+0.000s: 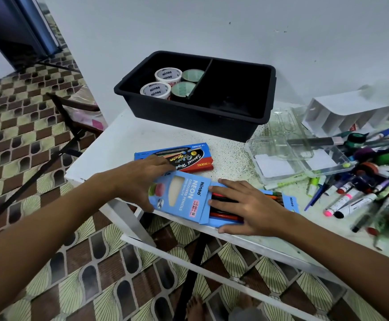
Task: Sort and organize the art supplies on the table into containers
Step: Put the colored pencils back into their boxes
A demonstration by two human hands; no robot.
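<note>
Your left hand: your left hand [140, 179] curls around the left end of a light blue cardboard sleeve of neon coloured pencils [180, 195], thumb under the near edge and fingers over the far edge.
Your right hand: your right hand [246, 205] lies flat with fingers straight, pressing on the inner tray of coloured pencils [225, 215] that sticks out of the right end of the sleeve; it is not curled round anything.
Pencil box: the sleeve and its tray rest on the near edge of the white speckled table [124, 140], between your two hands.
Second box: a blue and red flat pencil box with a black panel [184, 156] lies just beyond the sleeve, partly under your left fingers.
Black bin: a black rectangular plastic bin with a centre divider [212, 117] sits at the far side of the table by the wall; four rolls of tape [168, 75] fill its left compartment, and the right compartment looks dark.
Clear case: a clear plastic case [286, 156], lid open, lies to the right of the boxes.
Loose supplies: a heap of markers and pens [369, 181] covers the right side of the table, touching the clear case.
White organiser: a white divided organiser [341, 117] stands behind the heap, near the wall.
</note>
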